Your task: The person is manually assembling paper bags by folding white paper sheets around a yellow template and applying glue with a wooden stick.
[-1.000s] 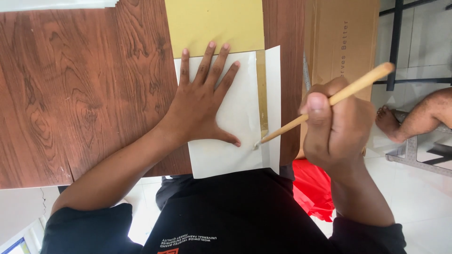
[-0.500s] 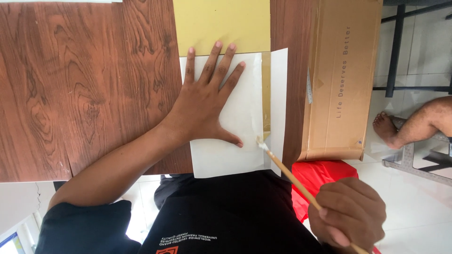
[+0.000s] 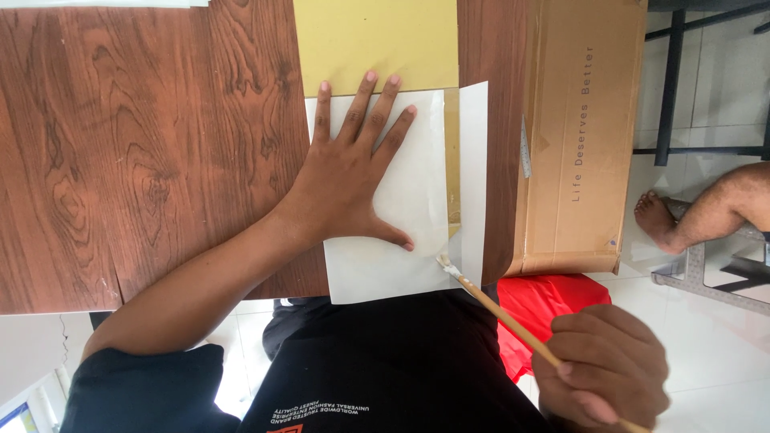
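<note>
- Left hand [image 3: 353,188] lies flat, fingers spread, pressing the white sheet [image 3: 385,240] on the worktop [image 3: 144,144].
- Right hand [image 3: 605,369], at 5 o'clock, grips a brush [image 3: 497,309]; its tip touches the sheet's lower right edge.
- Box [image 3: 573,136] at 3 o'clock.

White sheet [image 3: 401,200]: flat on the wooden table [image 3: 144,160], its near edge overhanging the table's front edge. Its far part is laid over a yellow sheet [image 3: 377,40], which runs off toward the table's back edge. A narrow yellowish, glossy strip [image 3: 453,160] is seen running lengthwise near the white sheet's right side, a white margin left beyond it.

Brush [image 3: 513,325]: thin, pale wooden handle, whitish tip. It is held slanted, the tip set on the white sheet's near right corner, at the strip's near end; the handle extends off the table's front edge.
</note>
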